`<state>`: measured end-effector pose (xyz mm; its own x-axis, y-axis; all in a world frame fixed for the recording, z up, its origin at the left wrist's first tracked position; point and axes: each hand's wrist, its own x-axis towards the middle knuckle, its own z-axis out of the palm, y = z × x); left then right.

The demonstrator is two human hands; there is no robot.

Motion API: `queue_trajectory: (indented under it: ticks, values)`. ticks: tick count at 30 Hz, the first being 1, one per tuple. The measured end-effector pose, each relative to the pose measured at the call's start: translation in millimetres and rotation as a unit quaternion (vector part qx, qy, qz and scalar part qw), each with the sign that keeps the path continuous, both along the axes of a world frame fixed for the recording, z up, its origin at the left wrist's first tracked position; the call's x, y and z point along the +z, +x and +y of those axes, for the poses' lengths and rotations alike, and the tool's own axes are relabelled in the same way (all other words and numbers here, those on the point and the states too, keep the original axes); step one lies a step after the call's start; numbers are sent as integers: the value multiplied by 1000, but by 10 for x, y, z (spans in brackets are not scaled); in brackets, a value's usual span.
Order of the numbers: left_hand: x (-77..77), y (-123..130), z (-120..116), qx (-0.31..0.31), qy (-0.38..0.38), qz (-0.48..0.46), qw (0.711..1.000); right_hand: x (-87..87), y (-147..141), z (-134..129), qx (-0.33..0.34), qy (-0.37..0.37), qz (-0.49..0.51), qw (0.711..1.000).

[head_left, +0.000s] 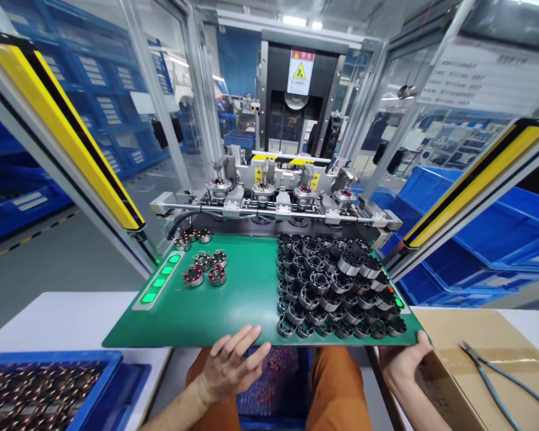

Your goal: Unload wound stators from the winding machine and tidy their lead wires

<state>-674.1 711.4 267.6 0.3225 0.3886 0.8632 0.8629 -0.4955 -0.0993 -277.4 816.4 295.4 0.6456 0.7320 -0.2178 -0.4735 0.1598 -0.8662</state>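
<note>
- The left hand's grip (236, 362) is spreading loosely at the green bench (251, 299) edge, holding nothing.
- The right hand's grip (404, 359) is thumbing the bench's near right corner; hidden fingers are leaving its closure untold.
- Dark slotted rings (330, 303) are sitting stacked ahead-left of the right hand, the nearer one, showing no long axis.
- Copper-wound rings (193, 281) are lying ahead-left of the left hand.
- A warning sign (300, 72) is showing a yellow triangle, its writing illegible.

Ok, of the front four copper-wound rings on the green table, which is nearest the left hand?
The front-right ring: its left neighbour sits farther from the left hand, and the other two lie behind.
</note>
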Motion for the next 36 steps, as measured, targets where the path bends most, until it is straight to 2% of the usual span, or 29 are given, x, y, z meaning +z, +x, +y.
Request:
queue_trajectory:
  ticks: [8, 15, 19, 25, 29, 36]
  values:
    - [4, 3, 17, -2, 0, -6, 1000, 101, -68, -26, 0, -5, -19, 1000]
    - [60, 32, 20, -1, 2, -6, 1000, 50, -33, -23, -16, -17, -18, 1000]
    - [93, 35, 11, 3, 5, -9, 1000, 50, -29, -11, 2, -7, -19, 1000]
    - [17, -16, 5, -4, -5, -9, 1000, 55, -70, -2, 10, -2, -2, 1000]
    - [-45, -45, 6, -1, -4, 0, 1000, 24, -69, -13, -8, -29, 3, 1000]
    - [-59, -43, 20, -6, 0, -8, 1000, 24, -67, -31, -1, -23, -11, 1000]
